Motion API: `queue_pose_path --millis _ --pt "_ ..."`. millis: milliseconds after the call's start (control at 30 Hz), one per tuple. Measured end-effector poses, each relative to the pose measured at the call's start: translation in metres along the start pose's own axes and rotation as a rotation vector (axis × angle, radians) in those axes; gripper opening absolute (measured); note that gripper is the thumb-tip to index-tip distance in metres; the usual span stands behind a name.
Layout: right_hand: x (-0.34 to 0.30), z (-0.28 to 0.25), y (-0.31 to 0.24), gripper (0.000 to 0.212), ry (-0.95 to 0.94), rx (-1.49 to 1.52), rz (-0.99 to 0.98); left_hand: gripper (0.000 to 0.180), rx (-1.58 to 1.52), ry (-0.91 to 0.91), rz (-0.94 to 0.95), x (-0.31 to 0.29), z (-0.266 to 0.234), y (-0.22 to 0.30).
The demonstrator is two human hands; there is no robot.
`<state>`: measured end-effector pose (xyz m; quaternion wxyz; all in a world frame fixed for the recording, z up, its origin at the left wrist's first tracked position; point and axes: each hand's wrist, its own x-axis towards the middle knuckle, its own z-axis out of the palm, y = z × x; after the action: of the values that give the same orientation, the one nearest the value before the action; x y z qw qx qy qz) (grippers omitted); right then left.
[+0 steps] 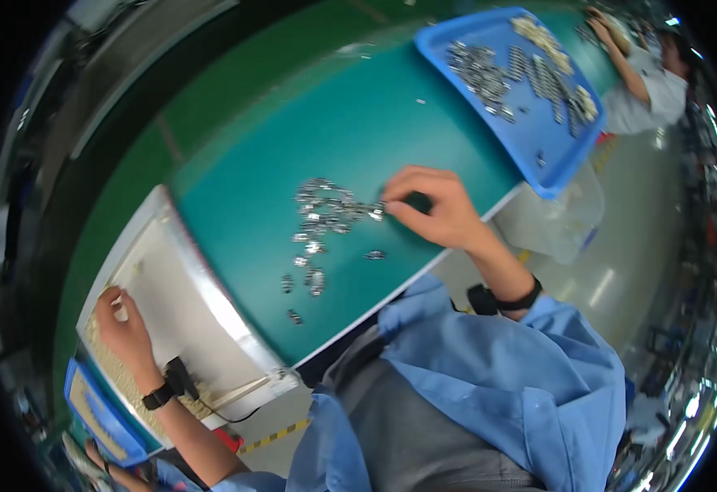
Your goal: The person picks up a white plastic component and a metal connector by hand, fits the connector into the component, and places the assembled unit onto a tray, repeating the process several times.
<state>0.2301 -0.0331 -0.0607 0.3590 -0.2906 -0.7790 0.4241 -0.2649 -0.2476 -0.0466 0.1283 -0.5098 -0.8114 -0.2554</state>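
My right hand (pixel 440 209) is over the green table, thumb and forefinger closed at the tips on a small shiny metal part (pixel 377 212). Beside those fingertips lies a loose heap of similar metal parts (pixel 326 209), with a few strays nearer the table's front edge. At the left, my left hand (pixel 125 328) hovers over a white framed tray (pixel 182 275) with small beige pieces (pixel 112 361) gathered along its left side. Its thumb and forefinger are pinched together; anything between them is too small to make out.
A blue tray (pixel 531 152) with metal parts and beige pieces stands at the far right of the green table (pixel 252 230). Another blue tray (pixel 100 418) holds beige pieces at lower left. A co-worker's arm (pixel 625 70) reaches in at upper right; another person's hand (pixel 100 459) shows at lower left.
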Motion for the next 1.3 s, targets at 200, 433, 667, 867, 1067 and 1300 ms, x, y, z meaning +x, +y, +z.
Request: queue_pose_path --millis 200,433,667,867,1067,1300 --pt "-0.010 0.007 -0.003 0.009 -0.003 0.030 0.015 0.014 -0.084 -0.127 -0.114 -0.003 0.010 -0.003" --pt "-0.015 0.018 -0.013 0.010 0.027 0.018 0.060 0.017 -0.079 -0.302 0.126 0.024 -0.006 0.043" --pt "-0.011 0.011 -0.010 0.013 0.031 0.002 0.035 0.020 -0.128 -0.401 0.134 0.027 0.011 0.039" --pt "0.013 0.008 -0.025 0.016 -0.030 0.089 -0.019 0.020 -0.484 -0.371 -0.115 -0.006 -0.031 0.084" --pt "0.019 0.023 -0.073 0.018 -0.178 0.507 -0.242 0.023 -1.000 -0.369 -0.117 -0.074 -0.072 0.204" --pt "0.015 0.045 -0.133 0.016 -0.280 0.504 -0.352 0.028 -1.554 -0.285 -0.421 -0.116 -0.059 0.248"
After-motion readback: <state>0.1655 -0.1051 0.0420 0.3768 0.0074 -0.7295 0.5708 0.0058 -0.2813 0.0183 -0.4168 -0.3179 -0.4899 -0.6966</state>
